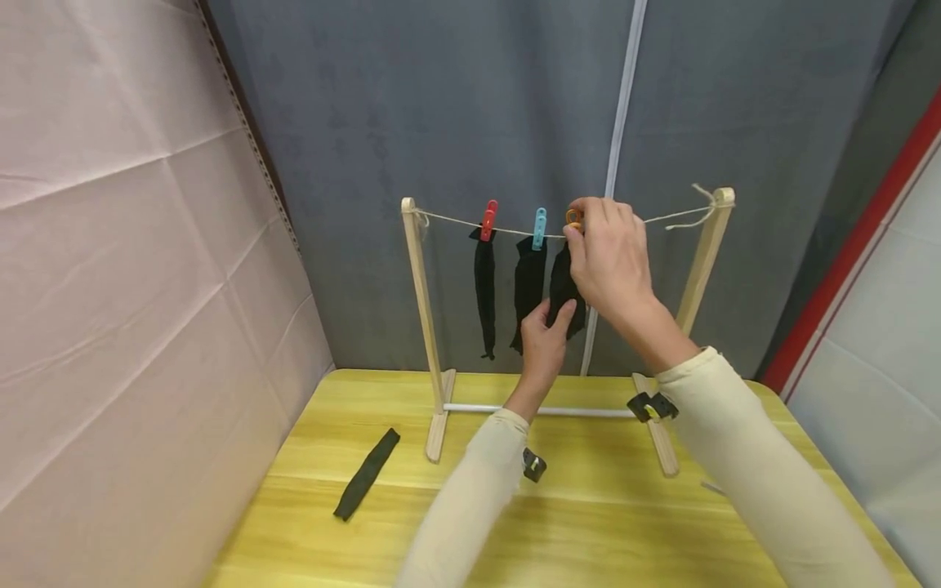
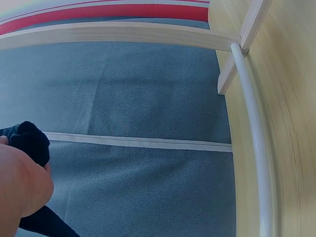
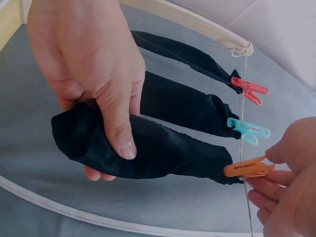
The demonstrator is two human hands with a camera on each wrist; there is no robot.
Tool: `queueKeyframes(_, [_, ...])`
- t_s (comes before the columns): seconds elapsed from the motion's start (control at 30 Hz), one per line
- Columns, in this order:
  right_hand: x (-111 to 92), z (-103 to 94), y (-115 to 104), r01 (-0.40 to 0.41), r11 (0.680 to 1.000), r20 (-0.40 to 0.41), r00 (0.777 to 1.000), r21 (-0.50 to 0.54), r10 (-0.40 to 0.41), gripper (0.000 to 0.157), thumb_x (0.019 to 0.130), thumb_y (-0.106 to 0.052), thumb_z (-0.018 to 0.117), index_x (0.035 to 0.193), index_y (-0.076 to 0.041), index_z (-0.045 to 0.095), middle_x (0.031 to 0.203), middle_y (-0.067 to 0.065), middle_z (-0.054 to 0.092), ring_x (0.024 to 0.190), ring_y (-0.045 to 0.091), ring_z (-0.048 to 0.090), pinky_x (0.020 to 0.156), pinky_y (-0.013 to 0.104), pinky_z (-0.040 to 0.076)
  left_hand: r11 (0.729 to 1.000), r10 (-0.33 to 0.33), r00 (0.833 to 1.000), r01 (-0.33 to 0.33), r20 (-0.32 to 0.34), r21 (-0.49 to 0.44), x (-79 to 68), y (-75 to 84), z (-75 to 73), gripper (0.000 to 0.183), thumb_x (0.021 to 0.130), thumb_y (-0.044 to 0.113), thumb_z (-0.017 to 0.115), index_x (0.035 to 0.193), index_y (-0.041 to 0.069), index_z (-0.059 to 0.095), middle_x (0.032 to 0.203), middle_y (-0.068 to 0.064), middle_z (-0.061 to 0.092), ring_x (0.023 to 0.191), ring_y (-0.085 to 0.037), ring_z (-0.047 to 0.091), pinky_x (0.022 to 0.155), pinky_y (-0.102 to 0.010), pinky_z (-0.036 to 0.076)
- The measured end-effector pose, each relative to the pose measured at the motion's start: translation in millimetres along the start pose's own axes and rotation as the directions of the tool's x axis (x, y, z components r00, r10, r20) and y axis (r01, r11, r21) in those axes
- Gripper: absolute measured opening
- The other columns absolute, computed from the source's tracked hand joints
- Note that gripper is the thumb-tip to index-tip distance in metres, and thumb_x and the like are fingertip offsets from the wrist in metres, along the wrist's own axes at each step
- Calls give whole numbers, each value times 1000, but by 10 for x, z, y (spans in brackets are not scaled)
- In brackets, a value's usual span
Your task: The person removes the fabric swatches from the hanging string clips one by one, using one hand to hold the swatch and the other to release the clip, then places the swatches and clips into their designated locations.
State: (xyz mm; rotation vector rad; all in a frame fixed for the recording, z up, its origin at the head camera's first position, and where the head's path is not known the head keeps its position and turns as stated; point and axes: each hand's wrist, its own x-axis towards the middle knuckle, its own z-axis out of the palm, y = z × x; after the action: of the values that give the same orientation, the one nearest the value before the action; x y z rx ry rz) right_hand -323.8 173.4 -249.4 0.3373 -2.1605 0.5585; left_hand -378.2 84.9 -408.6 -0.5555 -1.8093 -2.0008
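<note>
My left hand [image 1: 542,351] grips the lower part of a black sock-like cloth [image 3: 168,150], its thumb lying along the fabric. At the cloth's upper end, an orange clothespin [image 3: 247,168] sits on the string [image 3: 248,205], and my right hand [image 1: 610,253] pinches the pin's handles between thumb and fingers. Beside it hangs a second black cloth [image 1: 528,278] under a light blue clothespin [image 1: 540,227]. Further left, a narrower black cloth [image 1: 484,294] hangs from a red clothespin [image 1: 488,220]. Another dark cloth [image 1: 366,475] lies flat on the table at the left.
The string runs between two wooden posts, the left post [image 1: 422,302] and the right post [image 1: 706,257]. A white rod [image 1: 581,412] joins them low down, above the wood-grain table [image 1: 603,523]. A grey curtain [image 1: 382,106] hangs close behind the frame.
</note>
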Motion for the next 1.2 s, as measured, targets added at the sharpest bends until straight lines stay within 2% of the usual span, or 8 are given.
queueKeyframes(0.13, [37,-26,23,5,998,5,1000,58,-5,26,105,-17,66,123,1,65,118,22,70,115,43,59,102,59,44,1000,-16,1000,16,-7,-23,-4,8,6,24,104,28,70,111,7,79,103,-12,81,84,-5,71,75,-19,58])
queueKeyframes(0.27, [77,-64,46,16,993,-35,999,117,-12,20,100,-14,73,114,-1,69,111,20,76,109,41,62,102,59,44,998,-46,999,46,-2,-40,-19,38,6,25,103,34,71,110,12,80,104,-8,82,88,-6,74,76,-20,59])
queueKeyframes(0.53, [124,-79,55,73,974,-107,993,213,-51,5,97,-8,75,98,-3,74,95,16,79,97,38,63,102,58,46,996,-44,999,44,-3,-72,-26,76,-1,23,103,33,71,111,13,81,104,-7,83,93,-9,76,79,-20,59])
queueKeyframes(0.97, [180,-164,74,63,962,-129,991,265,-30,11,98,-11,76,95,-1,75,97,17,79,86,33,57,90,49,43,995,-48,999,47,-4,-89,-30,92,16,25,103,30,72,112,8,80,106,-10,83,95,-7,76,82,-19,59])
queueKeyframes(1.2, [236,-182,96,85,960,-204,979,268,-30,14,98,-13,77,95,0,75,103,16,81,84,32,57,85,36,37,984,-42,999,45,19,-171,-70,115,61,22,103,24,71,113,7,80,108,-15,82,100,-16,79,85,-21,62])
